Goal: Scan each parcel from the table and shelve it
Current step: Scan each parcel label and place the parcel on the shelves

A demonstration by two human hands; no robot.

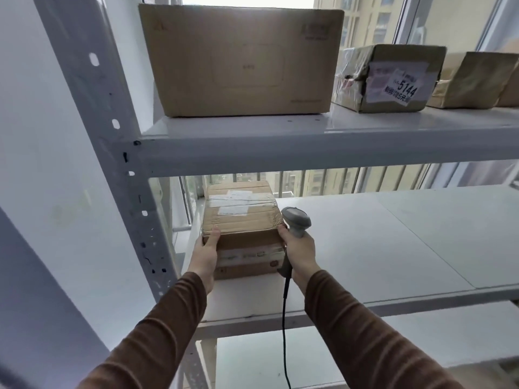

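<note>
A taped brown cardboard parcel (242, 220) with white labels rests on the middle shelf (379, 248) at its left end. My left hand (206, 254) presses flat against the parcel's left front corner. My right hand (299, 248) touches the parcel's right front corner with its fingertips while it grips a grey handheld barcode scanner (296, 221). The scanner's head points away from me, and its black cable (285, 332) hangs down past the shelf edge.
The top shelf (309, 127) carries a large brown box (241, 60), a taped parcel marked 5144 (393, 77) and another brown parcel (474, 80). A white perforated upright (123, 153) stands at left. A window lies behind the rack. A lower shelf (365, 352) sits below.
</note>
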